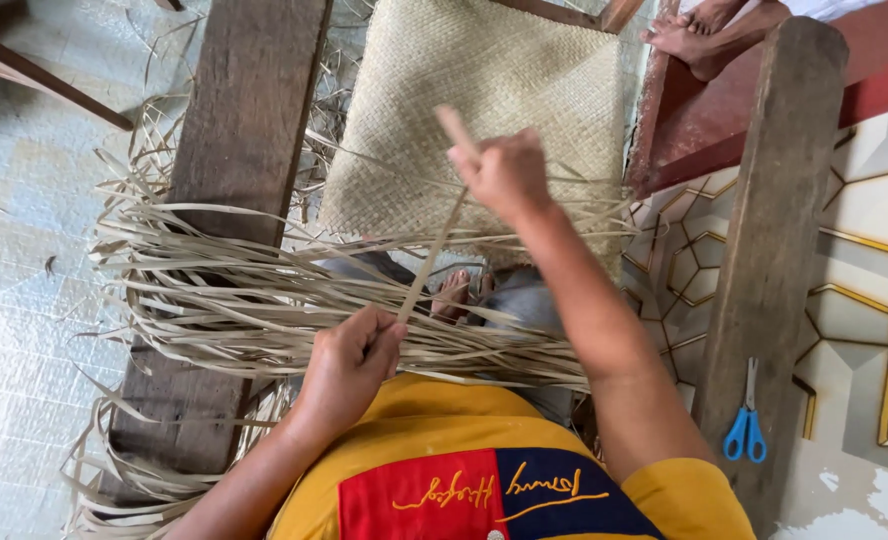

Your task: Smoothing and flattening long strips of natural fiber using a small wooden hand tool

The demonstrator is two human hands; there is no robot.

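My left hand (349,365) is closed around the near end of a pale straw strip (432,255) that runs up and away from me. My right hand (502,170) pinches the far end of the same strip above a woven straw mat (484,90). The strip is stretched between both hands. Under it lies a thick bundle of loose straw strips (264,300) that spreads to the left across my lap. My toes (454,295) show beneath the bundle.
Two wooden planks flank me, a dark one on the left (239,130) and one on the right (774,230) with blue-handled scissors (746,425) lying on it. Another person's foot (689,35) rests at the top right on a red ledge.
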